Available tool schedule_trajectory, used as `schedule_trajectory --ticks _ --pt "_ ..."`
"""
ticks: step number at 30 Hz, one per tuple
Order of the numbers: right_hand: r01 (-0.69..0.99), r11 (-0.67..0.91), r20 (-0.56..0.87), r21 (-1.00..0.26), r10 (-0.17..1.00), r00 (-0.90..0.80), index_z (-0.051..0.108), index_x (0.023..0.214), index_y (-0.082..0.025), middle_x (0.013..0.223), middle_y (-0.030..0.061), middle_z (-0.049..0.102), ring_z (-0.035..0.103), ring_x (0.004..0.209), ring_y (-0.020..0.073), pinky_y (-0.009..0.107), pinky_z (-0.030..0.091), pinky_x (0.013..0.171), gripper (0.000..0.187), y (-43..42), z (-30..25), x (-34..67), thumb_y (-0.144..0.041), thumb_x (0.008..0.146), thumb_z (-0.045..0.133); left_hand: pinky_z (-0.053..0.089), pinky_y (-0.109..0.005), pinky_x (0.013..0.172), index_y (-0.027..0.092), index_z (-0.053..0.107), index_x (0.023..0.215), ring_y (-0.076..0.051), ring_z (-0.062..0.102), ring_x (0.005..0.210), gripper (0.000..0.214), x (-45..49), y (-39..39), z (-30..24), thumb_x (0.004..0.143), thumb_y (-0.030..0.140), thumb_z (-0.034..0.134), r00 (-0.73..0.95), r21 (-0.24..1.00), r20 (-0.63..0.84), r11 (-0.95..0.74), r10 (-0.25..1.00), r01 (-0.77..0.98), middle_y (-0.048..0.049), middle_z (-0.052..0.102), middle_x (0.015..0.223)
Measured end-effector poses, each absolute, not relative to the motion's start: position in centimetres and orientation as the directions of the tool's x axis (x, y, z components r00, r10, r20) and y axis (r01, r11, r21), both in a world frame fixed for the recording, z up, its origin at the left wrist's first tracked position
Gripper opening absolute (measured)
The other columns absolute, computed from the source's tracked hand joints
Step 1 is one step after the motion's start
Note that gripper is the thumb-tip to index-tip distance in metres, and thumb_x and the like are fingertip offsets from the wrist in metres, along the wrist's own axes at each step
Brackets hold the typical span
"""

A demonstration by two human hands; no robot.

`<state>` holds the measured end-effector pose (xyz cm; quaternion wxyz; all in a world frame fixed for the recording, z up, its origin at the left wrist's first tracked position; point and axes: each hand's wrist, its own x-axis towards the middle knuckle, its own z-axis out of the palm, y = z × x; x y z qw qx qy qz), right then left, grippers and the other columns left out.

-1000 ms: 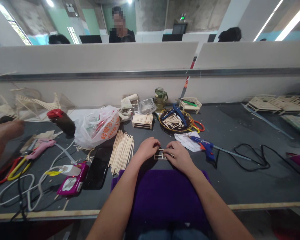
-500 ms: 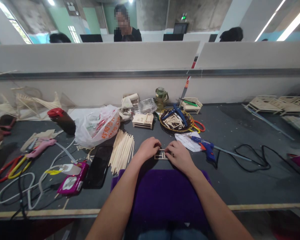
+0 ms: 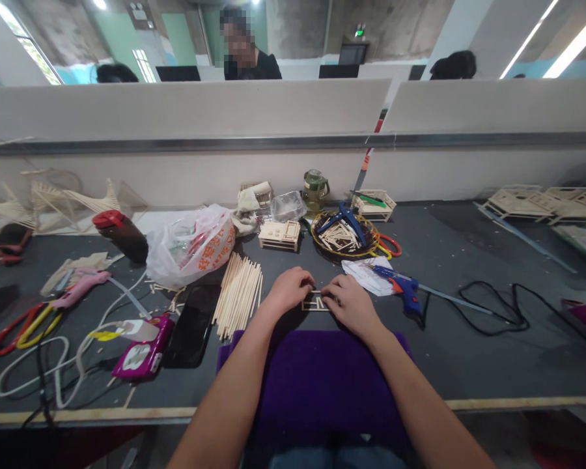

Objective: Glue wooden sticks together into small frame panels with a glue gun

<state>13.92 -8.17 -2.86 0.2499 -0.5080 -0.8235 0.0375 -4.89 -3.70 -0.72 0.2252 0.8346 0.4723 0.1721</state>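
A small flat frame of thin wooden sticks (image 3: 315, 309) lies on the dark table in front of me, with short crosspieces inside it. My left hand (image 3: 291, 288) has its curled fingertips closed on the frame's far left corner. From the other side, my right hand (image 3: 348, 298) bends over the frame's right part, fingers pinched at it and covering that end. Whether the right fingertips also hold a loose short stick is hidden. To the left lies a bundle of wooden sticks (image 3: 237, 296). A blue glue gun (image 3: 407, 292) rests to the right, its nozzle on white paper (image 3: 366, 277).
Behind my hands stand a basket of stick pieces (image 3: 344, 236), a small stick model (image 3: 279, 236) and a green jug (image 3: 315, 192). A phone (image 3: 191, 329), plastic bag (image 3: 190, 246), red-lidded bottle (image 3: 120, 236) and pink power strip (image 3: 144, 348) lie left. Black cable (image 3: 498, 319) crosses the right side.
A neighbour's hand at the far left edge has gone out of view. The crosspiece by my right fingertips looks more slanted. My hands have hardly moved. A person behind the partition has shifted.
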Motion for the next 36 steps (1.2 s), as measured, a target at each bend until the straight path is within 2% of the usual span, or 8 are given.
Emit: schedule_trajectory --ticks 8,16,21,31,36 --pt "0.826 0.466 0.373 -0.318 0.862 -0.342 0.065 0.079 -0.022 0.082 0.0053 0.057 0.050 0.083 0.0202 0.033 0.040 0.074 0.012 -8.34 -2.76 13.65 -0.028 0.086 0.057 0.044 -0.026 0.076 0.020 0.069 0.089 -0.017 0.058 0.086 0.019 -4.86 -3.66 -0.74 0.079 0.018 0.053 0.484 0.536 0.058 -0.436 0.873 0.722 -0.0037 0.063 0.088" --pt "0.821 0.463 0.346 -0.334 0.870 -0.350 0.064 0.088 -0.022 0.087 0.0055 0.056 0.049 0.086 0.0210 0.033 0.040 0.075 0.009 -8.34 -3.02 13.46 -0.029 0.083 0.061 0.043 -0.026 0.075 0.019 0.068 0.087 -0.017 0.058 0.084 0.017 -4.85 -3.56 -0.92 0.079 0.018 0.053 0.497 0.531 0.084 -0.461 0.864 0.711 -0.0036 0.063 0.086" --pt "0.815 0.483 0.331 -0.322 0.863 -0.381 0.067 0.097 -0.024 0.089 0.0060 0.057 0.049 0.087 0.0213 0.034 0.041 0.076 0.015 -8.23 -3.03 13.97 -0.026 0.083 0.060 0.043 -0.026 0.075 0.019 0.068 0.088 -0.017 0.058 0.085 0.018 -4.71 -3.64 -1.06 0.079 0.019 0.053 0.508 0.528 0.069 -0.463 0.859 0.712 -0.0037 0.063 0.086" --pt "0.816 0.477 0.276 -0.328 0.874 -0.400 0.070 0.092 -0.022 0.090 0.0062 0.056 0.048 0.088 0.0206 0.034 0.041 0.078 0.014 -8.30 -2.78 14.11 -0.026 0.086 0.058 0.043 -0.026 0.075 0.020 0.069 0.089 -0.018 0.058 0.085 0.019 -4.63 -3.70 -1.07 0.078 0.018 0.053 0.519 0.537 0.064 -0.468 0.852 0.702 -0.0037 0.063 0.087" --pt "0.808 0.488 0.279 -0.331 0.868 -0.410 0.069 0.098 -0.024 0.091 0.0059 0.056 0.048 0.089 0.0204 0.033 0.041 0.078 0.017 -8.24 -2.76 14.17 -0.024 0.086 0.057 0.043 -0.027 0.074 0.020 0.069 0.089 -0.018 0.058 0.084 0.020 -4.56 -3.81 -1.20 0.078 0.017 0.053 0.528 0.537 0.068 -0.477 0.847 0.696 -0.0038 0.064 0.087"
